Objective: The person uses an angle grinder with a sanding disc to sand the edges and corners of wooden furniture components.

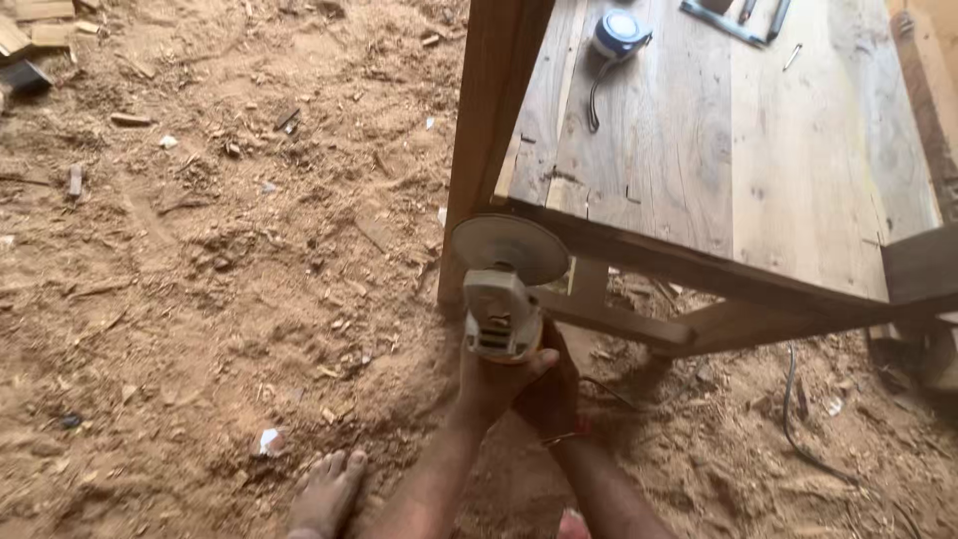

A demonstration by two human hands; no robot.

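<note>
Head view: both hands [519,384] grip angle grinder [504,289] against table leg [489,130].

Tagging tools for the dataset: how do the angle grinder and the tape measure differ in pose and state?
The angle grinder is gripped in both hands, left hand and right hand; the tape measure lies untouched. The grinder is held beside the table leg, its disc facing the camera; the tape measure rests on the tabletop. The grinder looks larger and grey; the tape measure is small and blue. Both are dusty workshop tools.

Both arms stretched forward and down, left hand [491,377] and right hand [549,394] close together, fingers curled tight, one bare foot [327,491] below
</note>
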